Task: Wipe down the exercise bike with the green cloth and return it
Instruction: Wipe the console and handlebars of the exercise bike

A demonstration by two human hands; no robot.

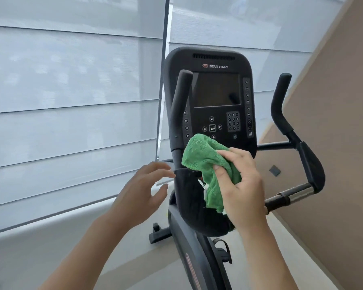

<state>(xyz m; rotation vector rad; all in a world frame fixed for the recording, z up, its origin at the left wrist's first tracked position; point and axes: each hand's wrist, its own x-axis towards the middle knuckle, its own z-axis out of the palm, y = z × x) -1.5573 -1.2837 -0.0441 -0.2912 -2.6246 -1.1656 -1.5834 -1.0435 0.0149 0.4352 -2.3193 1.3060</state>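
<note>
Right hand: my right hand (pixel 242 185) has its fingers and thumb curled round the green cloth (pixel 210 164), bunching it in a firm grip just below the console.
Green cloth: it is crumpled in my grip, its upper fold lying against the lower edge of the console (pixel 210 97), its lower end hanging down over the black holder (pixel 189 204) under the console.
Left hand: my left hand (pixel 143 195) is spread, fingers loose and slightly bent, holding nothing; the fingertips (pixel 169 171) sit just beside the left handlebar post, and I cannot tell whether they touch it.
Exercise bike: the exercise bike (pixel 189 254) stands right in front of me, its dark frame running down toward the floor.
Console detail: dark blank screen, a number keypad and arrow buttons below it, STAR TRAC printed above.
Left handlebar: the left handlebar (pixel 180 105) rises upright in front of the console's left side.
Right handlebar: the right handlebar (pixel 281 105) curves up well to the right, with a silver-tipped lower grip (pixel 296 195) beneath it.
Backdrop: pale window blinds (pixel 71 101) fill the left side; a tan wall (pixel 344 122) lies to the right.
</note>
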